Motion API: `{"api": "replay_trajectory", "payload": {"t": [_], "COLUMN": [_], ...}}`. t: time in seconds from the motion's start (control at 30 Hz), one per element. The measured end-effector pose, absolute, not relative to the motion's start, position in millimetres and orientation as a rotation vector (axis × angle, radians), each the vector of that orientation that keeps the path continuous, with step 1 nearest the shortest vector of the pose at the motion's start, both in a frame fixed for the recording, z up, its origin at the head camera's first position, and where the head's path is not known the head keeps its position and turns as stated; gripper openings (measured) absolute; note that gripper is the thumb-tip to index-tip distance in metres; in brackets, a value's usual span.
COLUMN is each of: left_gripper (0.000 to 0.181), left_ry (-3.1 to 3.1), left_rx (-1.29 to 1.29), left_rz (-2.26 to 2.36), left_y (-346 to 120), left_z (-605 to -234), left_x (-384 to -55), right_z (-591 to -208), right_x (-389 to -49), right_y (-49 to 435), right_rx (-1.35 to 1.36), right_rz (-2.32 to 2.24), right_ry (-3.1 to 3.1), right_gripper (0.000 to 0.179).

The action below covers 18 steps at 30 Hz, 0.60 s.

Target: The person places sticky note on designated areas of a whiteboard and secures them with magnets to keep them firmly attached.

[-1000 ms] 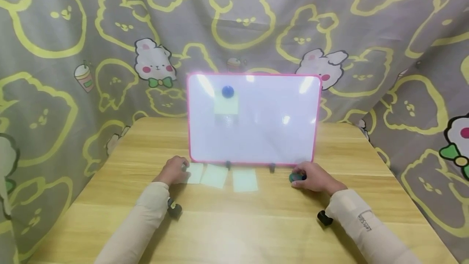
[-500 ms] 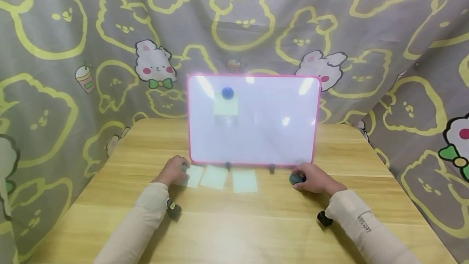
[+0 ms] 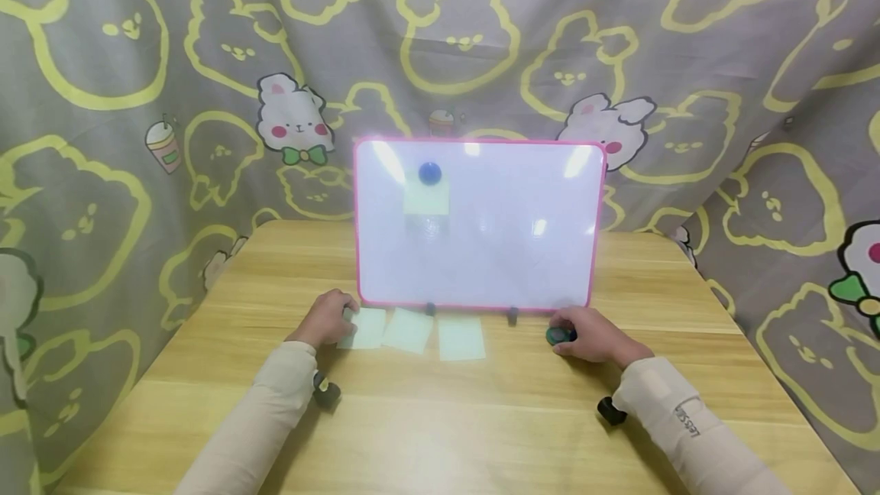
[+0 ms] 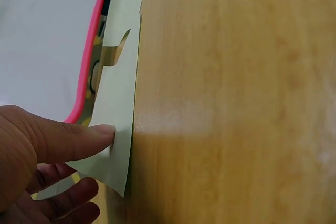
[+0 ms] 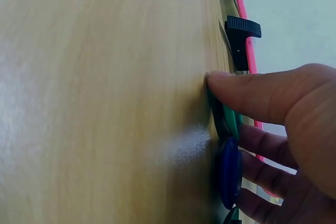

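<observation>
Left hand (image 3: 328, 319), left of centre in the head view: thumb laid over the outermost pale note (image 3: 366, 328), fingers curled below it; a near-closed pinch on the paper. That note lies in front of the board's lower left corner. Middle note (image 3: 409, 331) and right-hand note (image 3: 462, 338) continue the row toward the centre of the frame, flat on the wooden table (image 3: 426, 426).

Right hand (image 3: 594, 333), right of centre: partly closed, thumb and forefinger either side of a green disc (image 5: 232, 119) at the tabletop. In the right wrist view a blue disc (image 5: 229, 174) sits just below the green one, against the other fingers.

Pink-rimmed whiteboard (image 3: 509, 250) stands mid-frame on black feet (image 3: 512, 316). On its upper left, a round blue magnet (image 3: 429, 173) over the top of a pale square note (image 3: 426, 202). Patterned grey curtain (image 3: 378, 44) behind.
</observation>
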<state>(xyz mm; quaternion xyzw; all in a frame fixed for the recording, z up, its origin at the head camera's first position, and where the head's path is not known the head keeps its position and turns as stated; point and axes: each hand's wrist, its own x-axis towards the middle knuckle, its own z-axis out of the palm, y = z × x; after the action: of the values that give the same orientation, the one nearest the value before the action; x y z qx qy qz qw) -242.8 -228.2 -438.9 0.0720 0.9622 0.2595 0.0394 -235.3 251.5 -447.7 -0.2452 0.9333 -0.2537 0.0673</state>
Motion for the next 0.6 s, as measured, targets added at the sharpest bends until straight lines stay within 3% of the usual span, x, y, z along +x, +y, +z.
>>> {"api": "replay_trajectory", "payload": {"t": [0.6], "left_gripper": [0.032], "left_ry": [3.028], "left_rx": [0.284], "left_rz": [0.85], "left_y": [-235.6], "left_z": [-440.6], "left_x": [-243.4], "right_z": [-447.2], "right_x": [-234.9], "right_y": [248.2], "right_rx": [-0.674], "right_rz": [-0.84], "right_ry": [2.806], "right_gripper": [0.027]}}
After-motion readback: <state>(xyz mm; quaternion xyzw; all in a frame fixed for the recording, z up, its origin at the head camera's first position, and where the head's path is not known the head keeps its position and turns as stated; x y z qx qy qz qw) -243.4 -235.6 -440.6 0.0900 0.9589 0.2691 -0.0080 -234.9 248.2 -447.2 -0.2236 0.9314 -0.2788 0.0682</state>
